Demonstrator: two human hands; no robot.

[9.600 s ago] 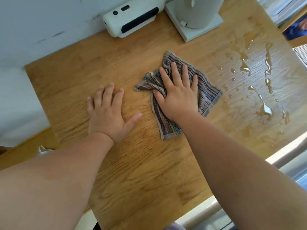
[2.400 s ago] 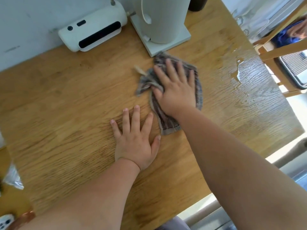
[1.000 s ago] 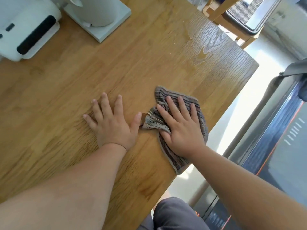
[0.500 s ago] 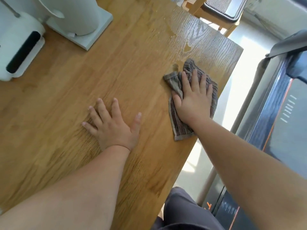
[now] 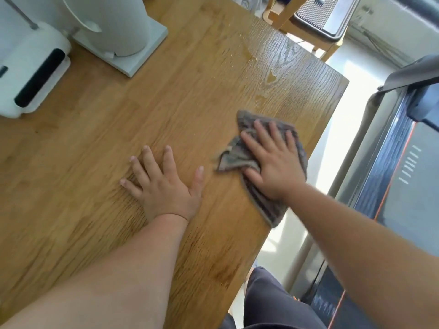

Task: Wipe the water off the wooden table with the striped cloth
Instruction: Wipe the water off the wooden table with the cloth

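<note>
The striped brown-grey cloth (image 5: pixel 234 157) lies crumpled on the wooden table (image 5: pixel 118 124) near its right edge, one corner hanging over that edge. My right hand (image 5: pixel 273 160) presses flat on top of the cloth, fingers spread. My left hand (image 5: pixel 164 184) rests flat on the bare wood to the left of the cloth, holding nothing. A few small drops and a thin wet film of water (image 5: pixel 270 78) remain beyond the cloth, toward the far right corner.
A white appliance on a square base (image 5: pixel 123 34) and a white device with a black panel (image 5: pixel 31 74) stand at the back left. A wooden chair (image 5: pixel 308 27) is beyond the far corner. A treadmill (image 5: pixel 399 186) runs along the right of the table.
My right hand has slid the cloth back toward me along the right edge, away from the drops near the corner. The left hand has stayed flat in place.
</note>
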